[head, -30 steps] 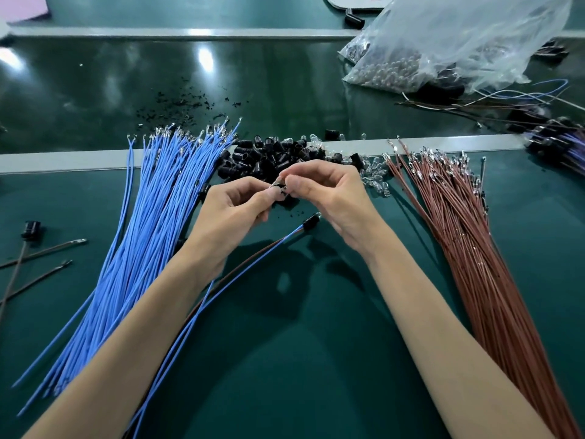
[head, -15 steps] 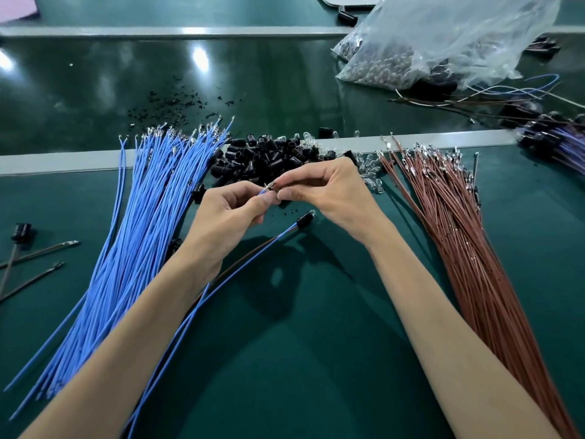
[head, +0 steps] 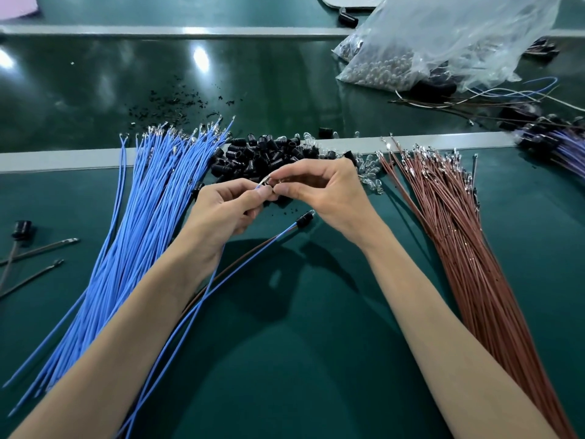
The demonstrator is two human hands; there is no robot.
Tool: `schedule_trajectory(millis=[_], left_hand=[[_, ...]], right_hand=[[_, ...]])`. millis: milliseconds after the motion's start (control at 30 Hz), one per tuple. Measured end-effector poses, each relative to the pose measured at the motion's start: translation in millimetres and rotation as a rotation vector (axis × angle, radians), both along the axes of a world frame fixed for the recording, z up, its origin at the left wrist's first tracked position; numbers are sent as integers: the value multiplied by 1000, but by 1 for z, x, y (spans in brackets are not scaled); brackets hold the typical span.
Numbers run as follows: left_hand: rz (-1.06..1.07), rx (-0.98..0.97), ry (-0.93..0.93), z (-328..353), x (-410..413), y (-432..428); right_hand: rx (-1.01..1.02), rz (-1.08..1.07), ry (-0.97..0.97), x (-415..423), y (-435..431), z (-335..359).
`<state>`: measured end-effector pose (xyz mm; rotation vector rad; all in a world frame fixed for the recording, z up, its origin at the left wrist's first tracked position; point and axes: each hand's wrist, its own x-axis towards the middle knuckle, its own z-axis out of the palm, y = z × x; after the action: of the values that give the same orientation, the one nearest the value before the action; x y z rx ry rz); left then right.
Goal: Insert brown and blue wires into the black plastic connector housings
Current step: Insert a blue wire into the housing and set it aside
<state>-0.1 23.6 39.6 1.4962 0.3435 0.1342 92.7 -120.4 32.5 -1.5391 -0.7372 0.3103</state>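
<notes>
— Where is there room on the green mat (head: 316, 359)?
— Down the middle, toward its near edge. Only an assembled wire pair (head: 250, 261) slants across there.
— And the sides?
— The blue wires (head: 148, 223) fan over the left, the brown wires (head: 459, 248) over the right.
— The far edge?
— The pile of black housings (head: 262, 153) blocks it between both bundles; the plastic bag (head: 443, 42) fills the far right corner.

I see both hands meeting mid-table. Left hand (head: 228, 213) pinches a single blue wire (head: 258, 186) just behind its metal terminal (head: 265, 180). Right hand (head: 326, 191) pinches at that terminal; anything else it holds is hidden. Black housings (head: 262, 155) are piled just beyond. Blue bundle (head: 152, 223) lies toward the left edge, brown bundle (head: 459, 248) toward the right. Finished pair (head: 304, 218) lies under the wrists.
</notes>
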Motion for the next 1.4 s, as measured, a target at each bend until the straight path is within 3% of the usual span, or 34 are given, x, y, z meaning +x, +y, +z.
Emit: schedule_trajectory(millis=[500,1400], left_hand=[[-5,34,-38,3,-1,0],[-66,15,-32,4,-2,3]], right_hand=[[72,29,82,1,1,-1],[38,21,-30,-2,2,5]])
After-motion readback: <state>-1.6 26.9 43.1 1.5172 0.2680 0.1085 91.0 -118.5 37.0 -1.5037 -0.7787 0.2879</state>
